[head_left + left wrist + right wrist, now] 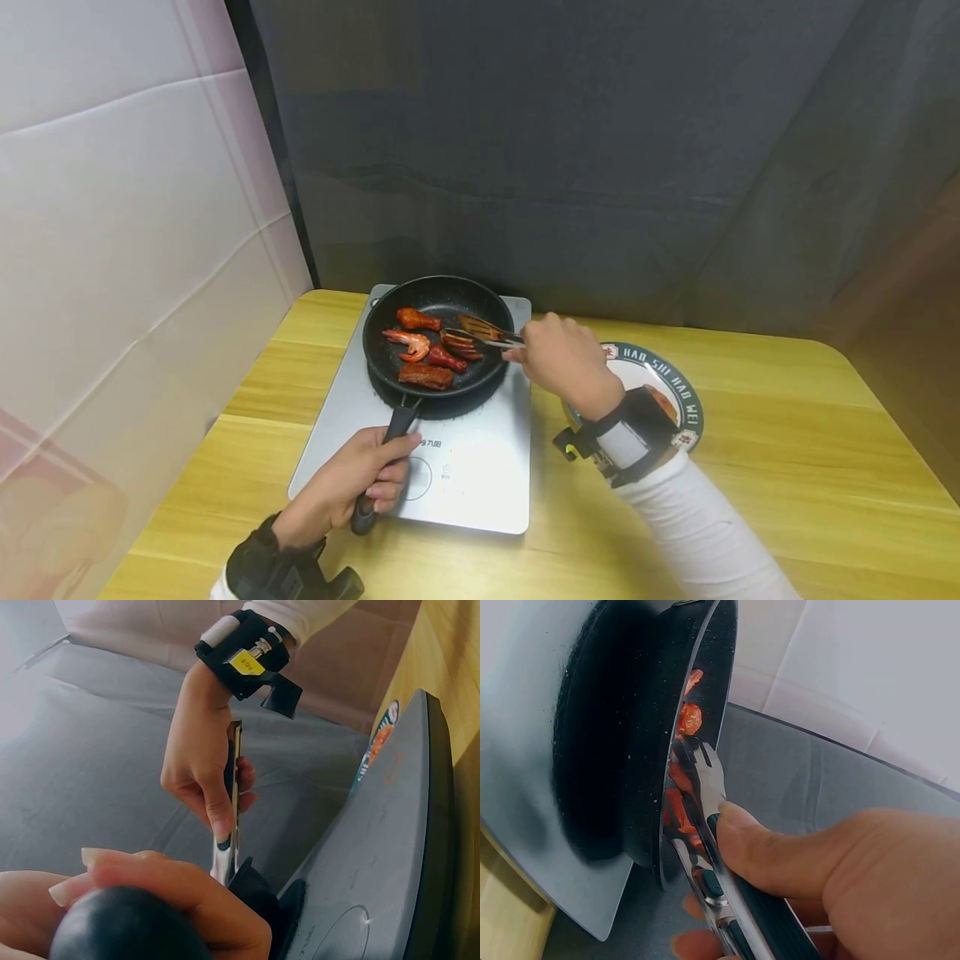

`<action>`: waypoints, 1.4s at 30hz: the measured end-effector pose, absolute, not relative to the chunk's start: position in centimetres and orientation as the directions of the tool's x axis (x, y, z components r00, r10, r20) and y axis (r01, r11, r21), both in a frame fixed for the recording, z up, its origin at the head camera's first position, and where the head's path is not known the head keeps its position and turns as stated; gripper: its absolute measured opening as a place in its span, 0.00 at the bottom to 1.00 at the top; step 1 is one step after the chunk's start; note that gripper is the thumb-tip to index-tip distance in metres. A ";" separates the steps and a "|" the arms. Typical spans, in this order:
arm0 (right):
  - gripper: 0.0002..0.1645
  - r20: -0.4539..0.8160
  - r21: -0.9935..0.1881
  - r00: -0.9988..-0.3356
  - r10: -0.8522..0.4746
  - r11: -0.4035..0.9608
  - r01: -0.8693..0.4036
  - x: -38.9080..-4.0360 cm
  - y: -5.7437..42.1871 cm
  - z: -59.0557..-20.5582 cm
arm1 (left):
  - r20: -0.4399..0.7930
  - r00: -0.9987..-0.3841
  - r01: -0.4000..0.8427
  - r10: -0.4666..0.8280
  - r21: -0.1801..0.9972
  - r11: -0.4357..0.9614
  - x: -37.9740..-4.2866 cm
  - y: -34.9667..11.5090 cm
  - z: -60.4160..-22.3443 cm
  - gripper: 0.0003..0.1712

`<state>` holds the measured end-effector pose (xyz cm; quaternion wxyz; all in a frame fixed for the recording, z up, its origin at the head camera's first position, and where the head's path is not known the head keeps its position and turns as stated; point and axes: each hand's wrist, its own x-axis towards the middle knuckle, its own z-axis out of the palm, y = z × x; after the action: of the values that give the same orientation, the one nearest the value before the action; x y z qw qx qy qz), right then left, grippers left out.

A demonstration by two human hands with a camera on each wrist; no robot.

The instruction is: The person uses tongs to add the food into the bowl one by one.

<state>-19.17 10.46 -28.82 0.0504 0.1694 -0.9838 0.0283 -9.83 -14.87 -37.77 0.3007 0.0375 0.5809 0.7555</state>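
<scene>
My left hand (367, 479) grips the handle (402, 422) of a black frying pan (450, 292), over an induction cooktop (487, 492). Metal tongs with dark grips (739, 889) are held in my right hand (566, 362), their slotted ends reaching into the pan. Between and below those ends lies a reddish piece of food (467, 353), partly hidden, so I cannot tell whether it is pinched. Around it are two drumsticks, one at the back (418, 319) and one in the middle (446, 358), a prawn (408, 343) and a browned slab of meat (425, 377).
Right of the cooktop stands a green-rimmed plate (692, 404) bearing some food, partly covered by my right wrist. A wooden table (787, 433) carries everything. Behind it hangs a dark grey cloth (585, 167), and a pale wall covering (135, 208) rises at the left.
</scene>
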 end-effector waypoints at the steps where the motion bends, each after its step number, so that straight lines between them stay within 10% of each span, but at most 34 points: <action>1: 0.23 0.110 -0.040 -0.938 -0.328 0.942 -0.334 -19.2 10.5 -28.8 | -0.296 -0.816 -0.413 0.497 0.900 -0.142 -9.8 -14.9 -37.8 0.16; 19: 0.19 0.290 -0.241 -0.914 -0.283 0.903 -0.356 -16.7 16.8 -28.8 | -0.288 -0.811 -0.409 0.509 0.902 -0.141 -9.8 -14.9 -37.9 0.17; 26: 0.36 0.217 -0.287 -0.968 -0.129 0.939 -0.189 -15.4 22.4 -29.3 | -0.294 -0.819 -0.401 0.492 0.908 -0.125 -9.9 -15.0 -38.0 0.17; 42: 0.31 0.166 -0.258 -0.979 -0.115 0.954 -0.156 -13.1 28.6 -33.6 | -0.293 -0.815 -0.411 0.499 0.900 -0.142 -9.9 -15.0 -38.1 0.17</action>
<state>-13.09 28.56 -33.62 0.0746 0.0687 -0.9855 0.1361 -9.90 -15.02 -38.10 0.3016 0.0379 0.5813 0.7548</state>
